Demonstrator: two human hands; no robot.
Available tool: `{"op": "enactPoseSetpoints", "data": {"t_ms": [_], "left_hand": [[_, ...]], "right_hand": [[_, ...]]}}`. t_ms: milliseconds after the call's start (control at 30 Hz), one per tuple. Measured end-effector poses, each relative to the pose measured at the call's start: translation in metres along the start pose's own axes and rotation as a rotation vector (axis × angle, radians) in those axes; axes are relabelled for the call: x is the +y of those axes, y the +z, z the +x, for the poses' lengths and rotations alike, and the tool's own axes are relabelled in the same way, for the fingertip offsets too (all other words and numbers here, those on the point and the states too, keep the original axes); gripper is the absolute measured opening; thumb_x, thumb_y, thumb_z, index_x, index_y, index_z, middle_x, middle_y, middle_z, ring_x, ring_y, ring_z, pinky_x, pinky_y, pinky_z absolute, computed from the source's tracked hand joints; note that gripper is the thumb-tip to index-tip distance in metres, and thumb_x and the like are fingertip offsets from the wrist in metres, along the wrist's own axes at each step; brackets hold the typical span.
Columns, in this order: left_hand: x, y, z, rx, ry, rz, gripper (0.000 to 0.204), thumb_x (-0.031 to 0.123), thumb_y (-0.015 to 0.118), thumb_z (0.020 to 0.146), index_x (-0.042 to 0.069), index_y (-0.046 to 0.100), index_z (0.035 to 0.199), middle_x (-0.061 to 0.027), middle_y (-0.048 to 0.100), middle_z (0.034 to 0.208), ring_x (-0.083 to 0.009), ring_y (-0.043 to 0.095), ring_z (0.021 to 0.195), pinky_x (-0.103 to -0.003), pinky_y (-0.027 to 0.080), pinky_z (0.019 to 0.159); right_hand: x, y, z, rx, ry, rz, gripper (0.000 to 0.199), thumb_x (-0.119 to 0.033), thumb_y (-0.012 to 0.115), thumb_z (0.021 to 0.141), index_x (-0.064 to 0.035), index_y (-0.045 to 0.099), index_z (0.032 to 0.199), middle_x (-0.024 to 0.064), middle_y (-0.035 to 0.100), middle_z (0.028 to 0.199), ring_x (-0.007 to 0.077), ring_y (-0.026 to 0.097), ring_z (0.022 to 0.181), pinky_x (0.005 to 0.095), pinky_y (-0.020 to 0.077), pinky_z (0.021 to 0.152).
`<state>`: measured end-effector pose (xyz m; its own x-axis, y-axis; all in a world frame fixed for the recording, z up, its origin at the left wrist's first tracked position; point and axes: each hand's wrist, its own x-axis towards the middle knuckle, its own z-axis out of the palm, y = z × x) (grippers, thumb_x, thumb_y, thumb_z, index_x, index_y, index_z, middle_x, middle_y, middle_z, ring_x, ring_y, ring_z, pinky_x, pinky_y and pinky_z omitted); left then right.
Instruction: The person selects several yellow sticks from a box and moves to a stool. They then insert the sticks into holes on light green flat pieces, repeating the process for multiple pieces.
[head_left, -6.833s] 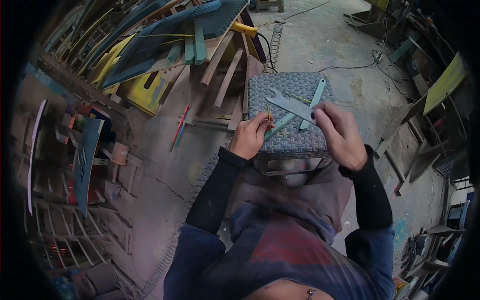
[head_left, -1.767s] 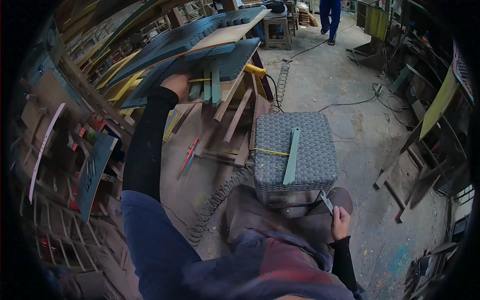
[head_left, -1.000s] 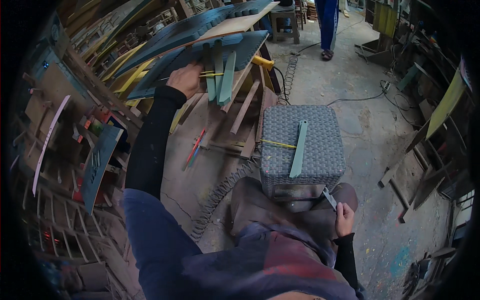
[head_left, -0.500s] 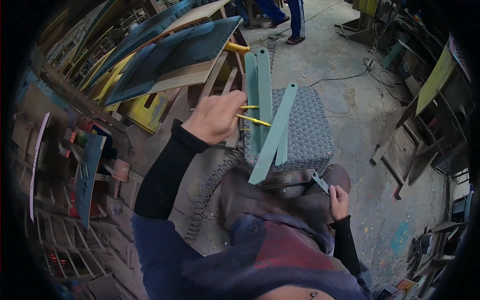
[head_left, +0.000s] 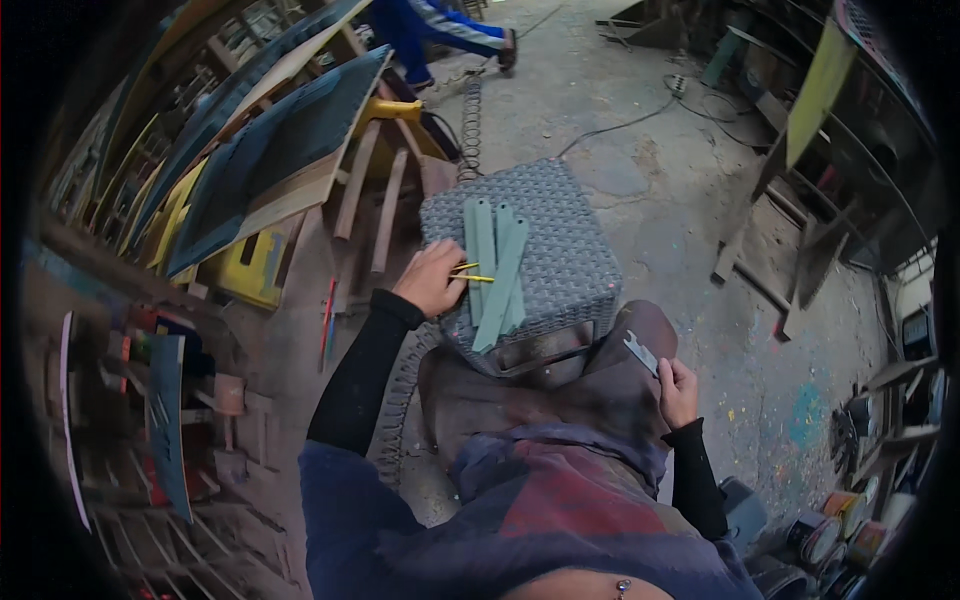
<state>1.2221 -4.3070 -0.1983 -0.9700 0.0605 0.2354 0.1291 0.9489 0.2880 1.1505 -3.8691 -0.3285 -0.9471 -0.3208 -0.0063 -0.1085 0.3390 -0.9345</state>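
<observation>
My left hand (head_left: 432, 279) is at the left edge of a grey woven stool (head_left: 572, 235), closed around thin yellow sticks (head_left: 478, 279). The sticks reach across several flat green slats (head_left: 506, 270), which have rounded ends with a small hole. Those slats overlap in a loose fan on the stool top; whether the sticks run over or through them all I cannot tell. Over my right thigh, my right hand (head_left: 679, 391) grips a flat grey tool with a notched end (head_left: 640, 353), apart from the stool. Its handle end is hidden in my fingers.
Painted boards (head_left: 290, 150) lean at the left, beside a yellow panel (head_left: 255, 268). A coiled hose (head_left: 471, 130) lies behind the stool. A person in blue trousers (head_left: 400, 40) is at the far side. Dark furniture frames (head_left: 800, 230) and paint cans (head_left: 815, 535) stand at right.
My left hand and the green slats have come down onto the stool top. The stool sits further left in view. My right hand still holds the tool; the person's legs at the back have moved.
</observation>
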Motion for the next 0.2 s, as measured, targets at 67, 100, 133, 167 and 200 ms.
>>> {"op": "enactPoseSetpoints", "data": {"t_ms": [67,100,133,167,200], "left_hand": [[0.009,-0.004,0.005,-0.040,-0.039,0.027,0.021,0.015,0.061,0.075,0.002,0.054,0.091,-0.0149,0.051,0.089,-0.0355,0.051,0.092,-0.044,0.040,0.076],[0.003,-0.001,0.003,-0.030,-0.030,0.023,0.022,0.014,0.063,0.073,0.003,0.054,0.090,-0.0146,0.051,0.088,-0.0355,0.052,0.090,-0.044,0.041,0.074],[0.000,0.003,0.007,-0.021,-0.015,0.058,0.025,0.014,0.065,0.071,0.004,0.055,0.092,-0.0140,0.053,0.089,-0.0351,0.054,0.092,-0.043,0.042,0.078],[-0.017,0.009,0.009,-0.102,-0.079,-0.047,0.029,0.013,0.066,0.071,0.004,0.057,0.096,-0.0153,0.057,0.097,-0.0323,0.056,0.099,-0.040,0.044,0.085],[-0.007,0.035,0.046,-0.139,0.016,-0.089,0.029,0.013,0.066,0.071,0.004,0.057,0.096,-0.0153,0.057,0.097,-0.0323,0.056,0.099,-0.040,0.044,0.085]], "right_hand": [[-0.003,-0.008,-0.004,0.091,0.039,0.023,0.033,-0.023,0.055,0.095,0.0013,0.052,0.072,0.0031,0.044,0.061,0.0086,0.041,0.063,0.0293,0.0364,0.056],[-0.004,-0.013,-0.007,0.108,0.072,0.022,0.035,-0.025,0.054,0.095,0.0014,0.052,0.073,0.0026,0.044,0.062,0.0089,0.041,0.063,0.0294,0.0364,0.057],[0.004,-0.019,-0.009,0.168,0.089,0.076,0.035,-0.026,0.054,0.095,0.0018,0.053,0.074,0.0027,0.044,0.062,0.0095,0.041,0.064,0.0298,0.0367,0.057],[0.015,-0.025,-0.011,0.182,0.221,0.150,0.035,-0.027,0.054,0.096,0.0021,0.054,0.076,0.0026,0.045,0.063,0.0100,0.042,0.064,0.0301,0.0372,0.058],[0.013,-0.032,-0.015,0.211,0.262,0.167,0.035,-0.029,0.054,0.096,0.0022,0.056,0.081,0.0016,0.048,0.066,0.0100,0.042,0.066,0.0298,0.0374,0.059]]}}
